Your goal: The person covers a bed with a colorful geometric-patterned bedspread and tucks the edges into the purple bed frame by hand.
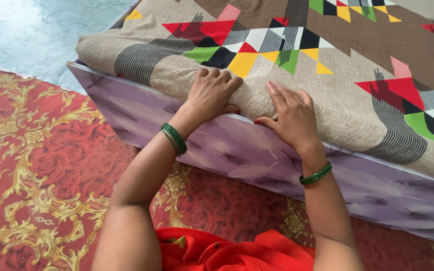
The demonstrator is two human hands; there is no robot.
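Observation:
A beige bedsheet (337, 108) with red, yellow, green and black triangle patterns covers a mattress. My left hand (211, 93) presses flat on the sheet's folded edge, thumb curled under it. My right hand (291, 116) lies beside it on the same edge, fingers spread, thumb tucked below the sheet. Both hands are side by side, nearly touching. Green bangles circle both wrists.
The bed's purple side panel (257, 160) with a dark feather print runs below the sheet. A red carpet (31, 165) with gold scrollwork covers the floor at left. Pale tiled floor (36, 30) lies beyond it. My orange-red garment (227, 251) shows at the bottom.

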